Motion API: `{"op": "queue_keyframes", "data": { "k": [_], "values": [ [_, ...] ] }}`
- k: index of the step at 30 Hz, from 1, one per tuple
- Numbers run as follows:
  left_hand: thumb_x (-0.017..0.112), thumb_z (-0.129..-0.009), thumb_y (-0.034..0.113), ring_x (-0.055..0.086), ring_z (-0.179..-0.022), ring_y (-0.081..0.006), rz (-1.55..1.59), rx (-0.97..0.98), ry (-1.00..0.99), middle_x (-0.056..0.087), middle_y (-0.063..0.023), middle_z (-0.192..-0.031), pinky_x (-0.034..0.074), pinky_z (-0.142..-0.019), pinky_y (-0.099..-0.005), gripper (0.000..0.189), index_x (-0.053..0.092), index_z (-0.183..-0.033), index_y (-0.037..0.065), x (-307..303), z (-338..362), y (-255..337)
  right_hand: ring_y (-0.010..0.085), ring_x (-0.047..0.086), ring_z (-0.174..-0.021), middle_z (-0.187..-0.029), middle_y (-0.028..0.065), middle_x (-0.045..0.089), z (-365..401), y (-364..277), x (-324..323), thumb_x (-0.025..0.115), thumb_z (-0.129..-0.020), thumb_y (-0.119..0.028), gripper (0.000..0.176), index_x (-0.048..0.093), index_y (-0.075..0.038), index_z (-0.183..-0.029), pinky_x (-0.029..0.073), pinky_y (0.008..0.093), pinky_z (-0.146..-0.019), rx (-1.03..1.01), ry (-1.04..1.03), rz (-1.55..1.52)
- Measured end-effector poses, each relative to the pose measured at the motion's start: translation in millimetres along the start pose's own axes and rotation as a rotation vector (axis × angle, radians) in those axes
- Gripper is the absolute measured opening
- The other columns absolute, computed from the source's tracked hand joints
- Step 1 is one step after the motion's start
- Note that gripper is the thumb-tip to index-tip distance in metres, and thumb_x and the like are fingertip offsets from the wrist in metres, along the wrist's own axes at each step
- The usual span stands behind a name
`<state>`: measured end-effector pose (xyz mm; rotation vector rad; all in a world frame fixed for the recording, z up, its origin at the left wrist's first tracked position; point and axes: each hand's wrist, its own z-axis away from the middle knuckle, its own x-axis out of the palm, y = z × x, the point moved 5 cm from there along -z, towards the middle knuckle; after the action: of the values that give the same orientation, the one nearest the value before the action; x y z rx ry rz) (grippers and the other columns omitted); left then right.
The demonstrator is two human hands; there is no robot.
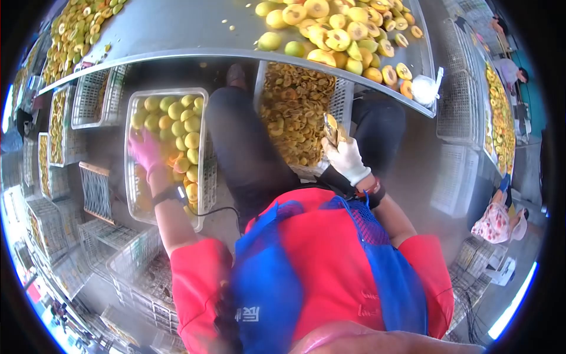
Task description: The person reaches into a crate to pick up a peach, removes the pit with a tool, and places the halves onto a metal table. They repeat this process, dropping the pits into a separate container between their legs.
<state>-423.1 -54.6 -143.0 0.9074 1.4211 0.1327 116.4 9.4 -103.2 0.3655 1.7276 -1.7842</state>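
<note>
My left hand (145,150), in a pink glove, reaches into a white crate (204,112) of whole yellow-green fruit (180,121). Its fingers are spread over the fruit at the crate's left side. In a white glove, my right hand (345,158) is closed on a small tool with a metal part (331,128), which looks stained yellow. This tool is above the right side of a crate (348,97) filled with brownish-yellow fruit pieces (298,112), between the knees.
A metal table (177,29) crosses the top, bearing halved fruit (339,38) and a white round object (423,89) at its corner. Stacked crates (460,106) stand right, more crates (138,259) lower left, beside a small stool (96,192). Other people sit at far right.
</note>
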Motion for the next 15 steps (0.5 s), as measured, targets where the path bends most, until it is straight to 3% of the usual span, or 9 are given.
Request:
{"op": "queue_keyframes", "data": {
  "k": [2,3,5,7,9,12,15],
  "values": [
    [0.062,-0.093,0.031,0.056,-0.117,-0.0296,0.21,0.375,-0.162,0.061,-0.0151,-0.123,0.044,-0.1,-0.042,0.04,0.063,-0.125,0.006,0.2,21.3,106.2,0.0472,0.064,-0.082,-0.085,0.0268,0.065,-3.9,-5.3,-7.4,0.064,-0.087,-0.016,0.033,0.054,0.001,-0.113,0.051,0.0487,-0.07,-0.065,0.111,-0.003],
    [0.066,-0.092,0.032,0.06,-0.113,-0.029,0.148,0.511,-0.153,0.06,-0.0179,-0.127,0.053,-0.085,-0.0361,0.046,0.06,-0.13,0.006,9.2,29.7,152.0,0.0477,0.064,-0.081,-0.083,0.0271,0.065,-11.4,10.3,-3.0,0.063,-0.087,-0.017,0.032,0.054,0.0,-0.112,0.051,0.0502,-0.071,-0.015,-0.05,0.159],
    [0.066,-0.09,0.029,0.057,-0.116,-0.0292,0.509,0.23,-0.643,0.062,-0.015,-0.122,0.045,-0.099,-0.0397,0.043,0.061,-0.127,0.007,23.8,68.6,241.3,0.0488,0.064,-0.079,-0.08,0.0277,0.065,-18.5,53.6,4.3,0.06,-0.087,-0.02,0.031,0.054,0.0,-0.109,0.05,0.053,-0.071,0.089,-0.373,0.484],
    [0.066,-0.088,0.033,0.06,-0.113,-0.0315,0.154,0.7,-0.583,0.061,-0.0148,-0.127,0.047,-0.098,-0.0425,0.048,0.06,-0.128,0.008,68.2,76.7,294.1,0.0484,0.063,-0.079,-0.08,0.0293,0.065,-16.1,38.9,-3.9,0.057,-0.086,-0.023,0.029,0.055,0.0,-0.104,0.05,0.0545,-0.071,0.1,-0.25,0.411],
    [0.066,-0.086,0.036,0.063,-0.11,-0.0343,-0.132,0.808,-0.625,0.064,-0.0151,-0.124,0.049,-0.096,-0.0461,0.05,0.06,-0.128,0.009,120.4,87.6,337.9,0.0478,0.064,-0.078,-0.079,0.029,0.065,-13.3,31.4,-13.4,0.058,-0.087,-0.024,0.029,0.054,0.001,-0.103,0.05,0.0546,-0.069,0.09,-0.188,0.36],
    [0.067,-0.083,0.048,0.062,-0.112,-0.0345,-0.439,0.696,-0.981,0.061,-0.0192,-0.126,0.049,-0.097,-0.0445,0.064,0.056,-0.136,0.014,178.3,102.9,368.2,0.0459,0.063,-0.072,-0.076,0.0255,0.064,-7.7,18.8,-24.0,0.062,-0.086,-0.021,0.025,0.053,-0.002,-0.101,0.05,0.0529,-0.064,-0.053,-0.027,0.186],
    [0.067,-0.082,0.048,0.064,-0.11,-0.033,-0.577,0.752,-0.867,0.066,-0.0188,-0.119,0.049,-0.096,-0.0425,0.064,0.056,-0.135,0.013,198.9,112.6,368.9,0.0431,0.063,-0.068,-0.074,0.0224,0.063,3.9,-8.1,-38.9,0.066,-0.084,-0.012,0.023,0.052,-0.003,-0.1,0.05,0.0486,-0.057,-0.18,0.161,0.016]
  ]
}}
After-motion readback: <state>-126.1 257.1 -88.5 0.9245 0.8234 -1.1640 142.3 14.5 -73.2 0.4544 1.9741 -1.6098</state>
